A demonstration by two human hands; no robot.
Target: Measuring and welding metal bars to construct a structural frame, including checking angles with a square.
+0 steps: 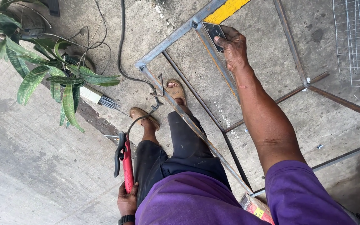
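My left hand (126, 200) hangs at my side, gripping the red handle of a welding electrode holder (126, 162) with a black lever and a dark cable running off it. My right hand (233, 46) reaches forward and presses a yellow-and-black set square (218, 18) into the inner corner of a grey steel frame (169, 39). The frame of angle bars stands before my legs, its near corner by my sandalled feet (176, 89).
A green spotted-leaf plant (42, 71) and a small broom (98, 98) sit at the left by a concrete step. Black cables (121, 50) trail over the floor. A wire mesh panel (357, 41) lies at the top right. A red-yellow box (255, 207) pokes out near my waist.
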